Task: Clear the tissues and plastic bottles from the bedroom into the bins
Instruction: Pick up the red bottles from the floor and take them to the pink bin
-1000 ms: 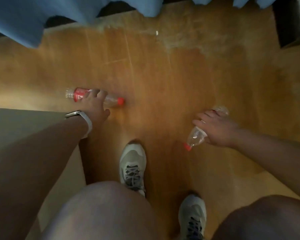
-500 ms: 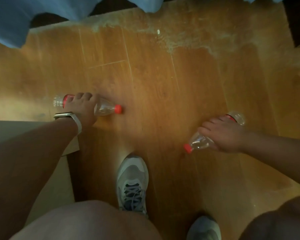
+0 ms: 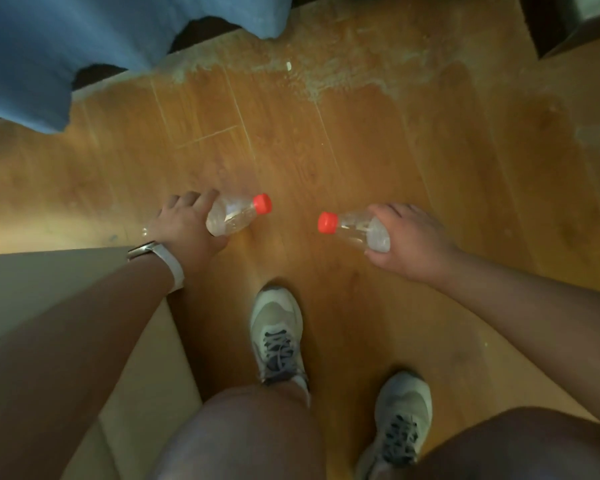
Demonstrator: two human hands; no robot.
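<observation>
My left hand (image 3: 186,226) grips a clear plastic bottle (image 3: 234,216) with a red cap that points right, held above the wooden floor. My right hand (image 3: 409,237) grips a second clear bottle (image 3: 355,228) whose red cap points left. The two caps face each other a short gap apart. Fingers hide the base of each bottle. A white watch sits on my left wrist.
A blue bedsheet (image 3: 84,46) hangs over the top left, with dark space under the bed. A beige flat surface (image 3: 49,282) lies at the left under my arm. My two grey shoes (image 3: 278,337) stand on the floor (image 3: 430,150). Dusty patches mark the floor near the bed.
Both bottles have come up off the floor in my hands. My hands have moved toward each other, and the right bottle's cap has swung up to face left.
</observation>
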